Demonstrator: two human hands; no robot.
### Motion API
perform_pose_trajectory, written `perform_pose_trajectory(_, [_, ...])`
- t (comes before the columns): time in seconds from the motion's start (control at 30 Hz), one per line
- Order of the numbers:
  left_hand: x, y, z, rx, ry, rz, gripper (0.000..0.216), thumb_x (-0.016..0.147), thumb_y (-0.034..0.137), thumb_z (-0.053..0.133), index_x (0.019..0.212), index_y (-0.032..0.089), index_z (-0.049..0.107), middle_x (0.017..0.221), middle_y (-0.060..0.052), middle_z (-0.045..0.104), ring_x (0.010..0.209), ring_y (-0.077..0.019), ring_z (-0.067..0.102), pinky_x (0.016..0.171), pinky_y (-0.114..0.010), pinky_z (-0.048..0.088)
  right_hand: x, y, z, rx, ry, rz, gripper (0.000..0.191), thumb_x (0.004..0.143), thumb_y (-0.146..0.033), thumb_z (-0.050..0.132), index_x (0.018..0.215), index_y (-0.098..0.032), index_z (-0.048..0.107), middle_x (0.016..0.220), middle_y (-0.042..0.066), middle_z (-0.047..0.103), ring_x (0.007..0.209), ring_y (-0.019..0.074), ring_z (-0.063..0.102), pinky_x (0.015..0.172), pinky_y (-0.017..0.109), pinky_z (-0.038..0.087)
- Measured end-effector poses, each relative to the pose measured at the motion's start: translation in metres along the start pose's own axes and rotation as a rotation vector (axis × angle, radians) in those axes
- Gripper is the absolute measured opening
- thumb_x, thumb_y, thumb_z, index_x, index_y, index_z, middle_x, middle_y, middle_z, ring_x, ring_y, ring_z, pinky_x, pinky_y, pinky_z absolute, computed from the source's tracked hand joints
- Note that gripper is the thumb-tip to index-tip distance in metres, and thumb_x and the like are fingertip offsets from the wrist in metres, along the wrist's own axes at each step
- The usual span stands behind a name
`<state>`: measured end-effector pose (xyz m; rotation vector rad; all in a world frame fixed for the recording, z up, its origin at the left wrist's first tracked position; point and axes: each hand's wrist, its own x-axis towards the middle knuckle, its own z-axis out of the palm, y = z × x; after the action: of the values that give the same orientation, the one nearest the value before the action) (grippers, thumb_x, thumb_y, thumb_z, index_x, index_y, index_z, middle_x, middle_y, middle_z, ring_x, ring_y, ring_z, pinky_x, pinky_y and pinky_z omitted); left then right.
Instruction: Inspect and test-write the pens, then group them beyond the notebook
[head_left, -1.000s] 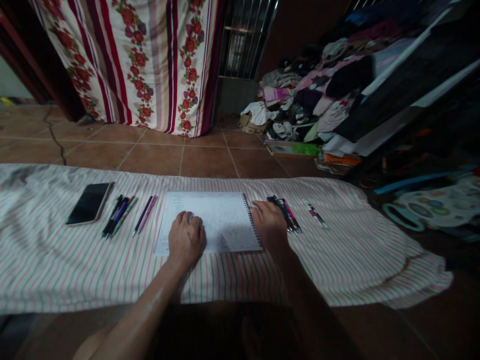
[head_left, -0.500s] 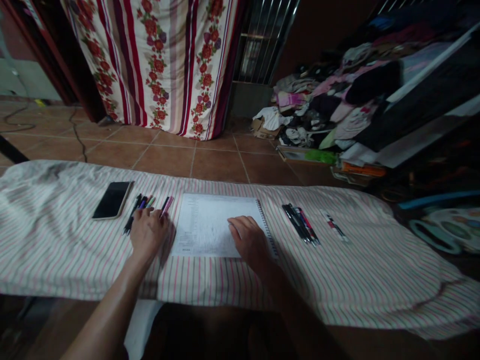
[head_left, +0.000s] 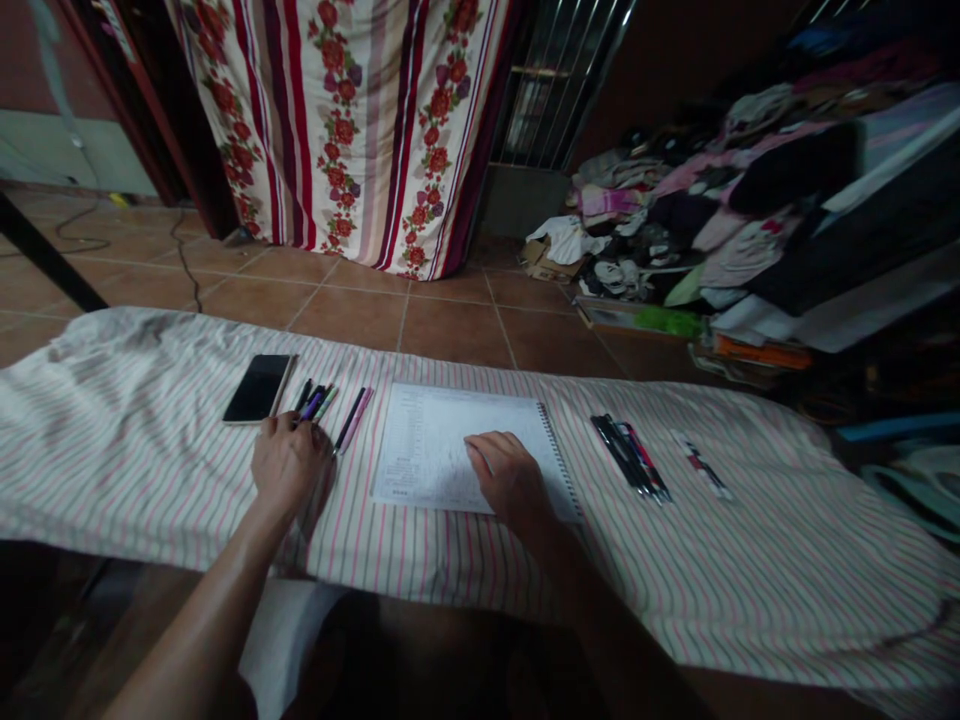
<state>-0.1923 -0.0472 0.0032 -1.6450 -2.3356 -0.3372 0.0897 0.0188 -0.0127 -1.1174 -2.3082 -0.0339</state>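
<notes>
My left hand [head_left: 289,455] is at the near ends of a group of pens [head_left: 313,400], black, purple and green. Its fingers are spread and bent down onto them, hiding their lower parts. Just right of that hand, a black pen [head_left: 349,420] and a pink pen [head_left: 358,418] lie side by side. My right hand [head_left: 511,470] rests on a spiral notebook [head_left: 442,440], its fingers loosely extended over the page and nothing in them. The page bears printed lines and faint marks.
A phone [head_left: 259,388] lies left of the pens. Right of the notebook are several dark pens [head_left: 630,455] and a white, red and black pen-like item [head_left: 703,466]. All rest on a striped cloth [head_left: 450,560]. Beyond are a floral curtain [head_left: 375,130] and a clothes pile [head_left: 675,210].
My left hand has shifted left relative to the pens, uncovering the black and pink pens. My right hand stays on the notebook. The view has turned slightly left.
</notes>
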Motion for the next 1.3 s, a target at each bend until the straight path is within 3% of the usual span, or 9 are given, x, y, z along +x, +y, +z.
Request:
perform_pose_trajectory(0.43, [0.0, 0.004, 0.004, 0.004, 0.005, 0.001, 0.035, 0.084, 0.026, 0.036, 0.082, 0.012, 0.068, 0.099, -0.015, 0.065, 0.091, -0.0319, 0.054, 0.067, -0.038, 0.038, -0.003, 0.005, 0.0, -0.003, -0.036, 0.027, 0.023, 0.089, -0.021, 0.043, 0.094, -0.016, 0.065, 0.089, 0.008, 0.068, 0.084, 0.0205, 0.057, 0.075, 0.033, 0.046])
perform_pose_trajectory(1.3, [0.0, 0.027, 0.006, -0.009, -0.117, 0.045, 0.036, 0.084, 0.026, 0.036, 0.093, 0.012, 0.068, 0.102, -0.015, 0.064, 0.096, -0.0314, 0.053, 0.078, -0.039, 0.041, -0.009, 0.015, -0.004, -0.011, -0.01, 0.024, 0.024, 0.088, -0.021, 0.044, 0.093, -0.015, 0.066, 0.087, 0.008, 0.069, 0.082, 0.0199, 0.058, 0.076, 0.033, 0.045])
